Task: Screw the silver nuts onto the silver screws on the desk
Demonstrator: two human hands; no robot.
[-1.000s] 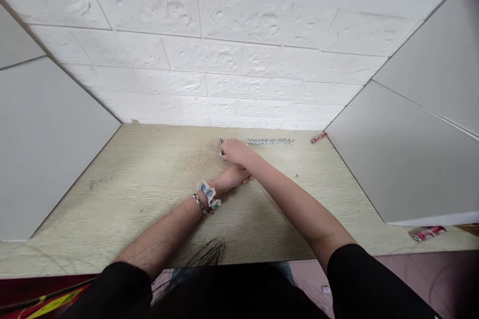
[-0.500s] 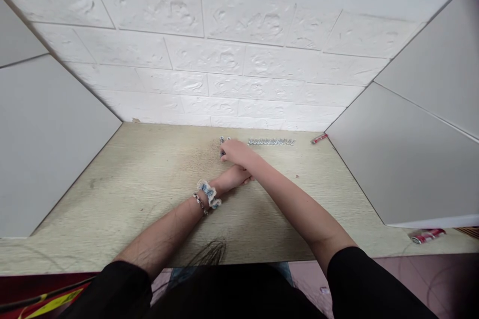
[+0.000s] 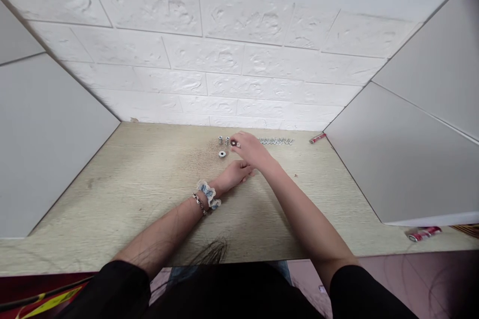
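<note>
My right hand [image 3: 251,150] is closed, its fingertips around a small round metal piece with a dark centre [image 3: 234,143]. Just left of it, two small threaded-looking metal cylinders [image 3: 223,140] stand upright on the wooden tabletop [image 3: 164,159]. In front of them lies a silver ring-shaped piece with a dark hole [image 3: 222,154]. Below my right hand, my left hand [image 3: 232,174] rests on the tabletop with curled fingers. Whatever those fingers hold, if anything, is hidden. A row of small silver metal pieces [image 3: 277,141], screw-like or spring-like, extends rightward behind my right hand.
A white brick-patterned wall [image 3: 224,55] closes off the back. Grey panels stand at the left [image 3: 56,144] and right [image 3: 407,159]. One red battery-like cylinder [image 3: 318,138] lies by the right panel, another [image 3: 424,234] near the front right edge.
My right hand has moved slightly right, off the ring-shaped piece, which now lies uncovered on the tabletop. Both upright cylinders show more fully. My left hand has hardly moved.
</note>
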